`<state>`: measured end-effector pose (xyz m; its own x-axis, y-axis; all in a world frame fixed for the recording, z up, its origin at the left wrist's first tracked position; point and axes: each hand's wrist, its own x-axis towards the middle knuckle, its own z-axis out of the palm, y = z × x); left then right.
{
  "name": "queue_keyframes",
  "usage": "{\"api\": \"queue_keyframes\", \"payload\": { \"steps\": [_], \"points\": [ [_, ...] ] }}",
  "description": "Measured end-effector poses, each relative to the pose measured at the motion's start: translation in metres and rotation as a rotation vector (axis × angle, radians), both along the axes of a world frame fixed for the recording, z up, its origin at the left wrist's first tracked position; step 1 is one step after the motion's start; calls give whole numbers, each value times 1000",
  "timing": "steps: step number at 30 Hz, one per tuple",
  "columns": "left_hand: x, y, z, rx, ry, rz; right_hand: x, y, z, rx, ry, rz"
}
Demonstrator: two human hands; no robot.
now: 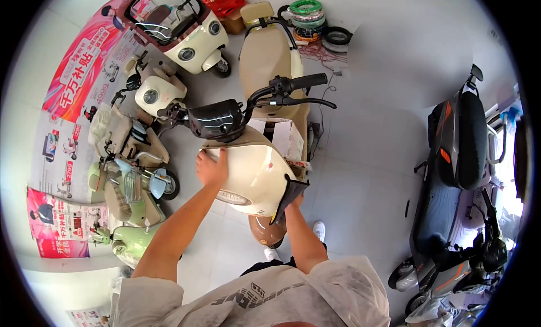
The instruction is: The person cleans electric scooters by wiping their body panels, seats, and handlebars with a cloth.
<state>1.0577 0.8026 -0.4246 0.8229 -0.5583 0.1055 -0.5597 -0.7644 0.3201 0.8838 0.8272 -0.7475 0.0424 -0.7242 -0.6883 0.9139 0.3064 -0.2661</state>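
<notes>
Both arms bare below short sleeves, extended forward and up from the lower edge of the view. Left arm nearly straight; left hand [212,167] palm down, fingers together and laid flat, wrist slightly bent. Right forearm runs more upright, elbow bent near the torso; right hand [295,202] mostly hidden, only its knuckle edge shows, grip indeterminate.

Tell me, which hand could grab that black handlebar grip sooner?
Probably the left hand: it lies flat on the cream panel just below the handlebar. The right hand is lower, under the panel's edge.
</notes>
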Motion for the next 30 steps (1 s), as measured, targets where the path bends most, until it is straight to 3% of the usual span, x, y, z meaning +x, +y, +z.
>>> {"api": "queue_keyframes", "payload": {
  "steps": [3,7,10,14,16,18,19,21,23,26,30],
  "points": [
    [0,1,3,10,29,-20,14,-18,-39,5,404,105],
    [0,-3,1,-9,-2,-21,28,-43,-1,-167,1045,154],
    [6,-1,-11,-83,13,-54,46,-45,56,-213,1526,126],
    [9,-5,-8,-19,107,-59,40,-47,109,-303,1369,119],
    [8,-5,-2,56,134,-106,34,-45,126,-361,289,-77],
    [15,4,3,66,184,-239,31,-37,127,-403,197,-87],
    [14,8,4,62,188,-236,30,-26,127,-454,595,-47],
    [8,11,6,-5,136,-237,29,-23,127,-475,756,36],
    [7,13,6,-39,114,-256,30,-13,118,-495,741,-4],
    [6,17,10,-60,90,-265,33,18,101,-414,291,-204],
    [5,13,6,-53,46,-238,41,56,53,-217,45,-221]
  ]
}}
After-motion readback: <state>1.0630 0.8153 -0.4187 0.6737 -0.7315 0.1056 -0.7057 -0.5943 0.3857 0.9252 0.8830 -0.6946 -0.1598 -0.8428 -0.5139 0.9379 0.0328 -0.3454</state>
